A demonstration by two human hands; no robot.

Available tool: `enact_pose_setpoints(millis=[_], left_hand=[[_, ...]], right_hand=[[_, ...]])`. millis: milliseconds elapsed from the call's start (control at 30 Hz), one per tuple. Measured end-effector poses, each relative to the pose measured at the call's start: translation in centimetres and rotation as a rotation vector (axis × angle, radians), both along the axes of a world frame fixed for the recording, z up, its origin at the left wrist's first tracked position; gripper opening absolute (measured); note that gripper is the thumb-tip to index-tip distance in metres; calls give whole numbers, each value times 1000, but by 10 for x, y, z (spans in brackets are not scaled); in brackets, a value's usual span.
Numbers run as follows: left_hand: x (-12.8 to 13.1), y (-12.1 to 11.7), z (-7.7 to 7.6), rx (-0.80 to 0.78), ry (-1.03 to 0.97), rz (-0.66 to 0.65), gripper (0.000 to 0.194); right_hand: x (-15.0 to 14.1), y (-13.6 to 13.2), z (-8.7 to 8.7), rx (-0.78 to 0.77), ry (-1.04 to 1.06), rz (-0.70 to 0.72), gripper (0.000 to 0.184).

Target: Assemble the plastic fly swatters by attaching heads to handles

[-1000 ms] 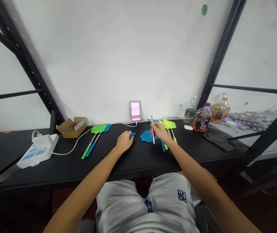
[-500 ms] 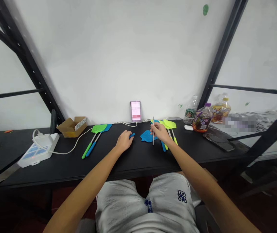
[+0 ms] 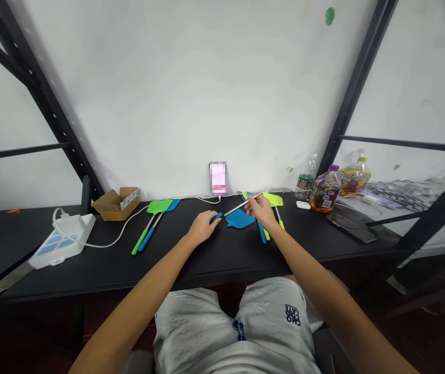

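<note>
My left hand (image 3: 202, 227) is closed around a blue handle (image 3: 216, 218), whose end pokes out to the right. Between the fingers of my right hand (image 3: 261, 213) is a thin silver metal rod (image 3: 237, 208), slanting down to the left. Its lower tip is close to the handle's end; I cannot tell whether they touch. A loose blue fly swatter head (image 3: 241, 220) lies flat on the table beneath the rod. Beside my right hand are more fly swatters, one with a yellow-green head (image 3: 272, 199), partly hidden by the hand.
Left on the black table (image 3: 191, 266) lie a green fly swatter (image 3: 159, 206) and a blue one (image 3: 146, 239). Further left are an open cardboard box (image 3: 119, 208) and a white power strip (image 3: 64, 241). A phone (image 3: 218, 178) leans on the wall; bottles (image 3: 325, 189) stand right.
My right hand has tipped the rod from upright to slanting, its lower end now toward the left hand. The blue handle has shifted slightly right and turned with my left hand.
</note>
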State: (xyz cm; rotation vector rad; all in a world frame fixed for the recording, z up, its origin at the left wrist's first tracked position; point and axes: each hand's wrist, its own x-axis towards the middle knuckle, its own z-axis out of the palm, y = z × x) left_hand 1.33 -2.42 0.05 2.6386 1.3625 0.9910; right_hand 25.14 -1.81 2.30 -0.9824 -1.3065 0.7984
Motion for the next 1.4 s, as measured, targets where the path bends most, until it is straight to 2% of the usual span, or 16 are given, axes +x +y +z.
enact_pose_setpoints(millis=[133,533,767,933,1033,1300,1400], left_hand=[[-1,2,-1,-5,3,5,26],[-2,0,-2,-9,29,-21,28],[1,-2,0,48,-25,-69,29],[4,-7,3,45,-47,-103,29],[5,-9,4,37,-49,-111,28],[7,-11,5,24,-57,-95,28],[8,-10,5,40,-94,-107,26]], right_hand=[[0,-1,3,-23,85,49,41],[-2,-2,4,-18,73,124,37],[-3,-7,5,-46,50,305,40],[-8,-11,3,-86,-60,460,40],[-11,-14,3,-98,-97,502,42],[-16,-13,-2,-50,-217,485,48],[-15,-10,-7,97,-382,328,44]])
